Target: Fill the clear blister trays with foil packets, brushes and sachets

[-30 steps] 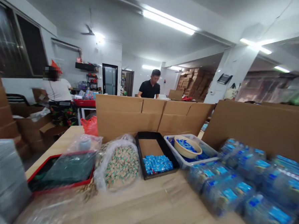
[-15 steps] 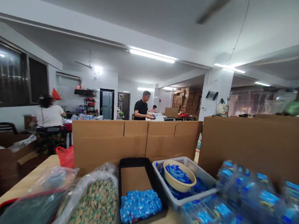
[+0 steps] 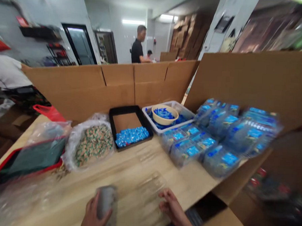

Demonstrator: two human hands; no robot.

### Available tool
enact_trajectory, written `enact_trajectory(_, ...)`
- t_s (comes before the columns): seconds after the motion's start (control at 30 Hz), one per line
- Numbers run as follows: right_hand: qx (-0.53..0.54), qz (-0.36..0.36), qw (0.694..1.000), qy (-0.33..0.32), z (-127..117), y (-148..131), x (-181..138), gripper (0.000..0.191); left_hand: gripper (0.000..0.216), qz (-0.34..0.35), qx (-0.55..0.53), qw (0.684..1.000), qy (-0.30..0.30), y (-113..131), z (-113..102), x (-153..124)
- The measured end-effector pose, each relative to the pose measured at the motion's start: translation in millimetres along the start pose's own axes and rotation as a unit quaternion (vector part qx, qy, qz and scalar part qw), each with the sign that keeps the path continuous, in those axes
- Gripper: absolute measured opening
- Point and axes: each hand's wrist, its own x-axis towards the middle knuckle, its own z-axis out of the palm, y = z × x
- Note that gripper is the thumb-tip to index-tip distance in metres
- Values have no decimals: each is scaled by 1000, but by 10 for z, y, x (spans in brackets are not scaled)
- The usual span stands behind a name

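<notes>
My left hand [image 3: 95, 213], at the lower middle of the head view, is wrapped round a grey, block-shaped object [image 3: 106, 205]; blur hides its exact kind. To its right, above the wooden table [image 3: 127, 179], my right hand [image 3: 170, 205] has its fingers bent and apart, with nothing seen between them. Just beyond its fingertips lies a clear plastic case [image 3: 152, 185], smeared by motion. Ahead of both hands stands a black tray [image 3: 149, 137] partly filled with small blue packets [image 3: 132, 136].
A plastic bag of small striped pieces [image 3: 95, 145] lies left of the tray, beside a red-rimmed tray [image 3: 36, 171]. Behind are a white basket [image 3: 162, 129] and a cream bowl [image 3: 165, 120] of blue pieces. Packed clear cases [image 3: 207, 139] crowd the right. Cardboard panels [image 3: 117, 87] border the table; two people work beyond.
The view has tilted down, bringing the near tabletop into sight. Both my hands now show, the left one holding the grey object.
</notes>
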Motion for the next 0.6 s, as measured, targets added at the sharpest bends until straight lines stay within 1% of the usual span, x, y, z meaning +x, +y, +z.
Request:
enact_trajectory(0.03, 46, 7, 999, 25, -110, 45, 24, 35, 72, 9, 5, 999, -38, -32, 73, 28)
enact_trajectory(0.07, 83, 13, 996, 40, -177, 77, 72, 37, 76, 15, 7, 998, -62, -46, 133, 49)
enact_trajectory(0.1, 112, 14, 992, 50, -203, 95, 143, 38, 78, 22, 6, 997, -80, -39, 178, 65)
enact_trajectory(0.17, 131, 8, 989, 67, -163, 83, 333, 36, 78, 27, 3, 995, -92, 32, 236, 96)
enact_trajectory(0.23, 101, -12, 987, 122, -68, 17, 528, 31, 78, 29, 0, 994, -103, 146, 270, 137)
enact_trajectory(0.3, 46, -30, 978, 203, 30, -66, 666, 25, 79, 34, 0, 992, -119, 258, 294, 189)
enact_trajectory(0.33, -4, -52, 969, 240, 80, -98, 705, 22, 79, 38, 1, 991, -127, 303, 303, 216)
enact_trajectory(0.37, -75, -88, 958, 263, 133, -116, 724, 22, 79, 42, 2, 990, -133, 338, 308, 240)
enact_trajectory(0.4, -164, -137, 940, 265, 195, -116, 729, 27, 79, 44, 3, 990, -137, 363, 310, 260)
enact_trajectory(0.43, -266, -187, 914, 244, 264, -98, 725, 33, 80, 46, 4, 989, -141, 379, 307, 275)
enact_trajectory(0.47, -375, -228, 875, 207, 340, -66, 718, 41, 80, 46, 6, 988, -145, 388, 300, 285)
enact_trajectory(0.5, -469, -249, 831, 167, 419, -25, 714, 47, 80, 45, 8, 988, -150, 392, 291, 290)
enact_trajectory(0.53, -538, -248, 794, 139, 494, 16, 717, 51, 80, 43, 10, 987, -155, 392, 280, 292)
enact_trajectory(0.57, -587, -233, 765, 124, 563, 49, 728, 53, 80, 41, 10, 986, -162, 389, 269, 294)
enact_trajectory(0.6, -620, -216, 744, 128, 622, 64, 748, 53, 80, 38, 11, 985, -169, 383, 261, 296)
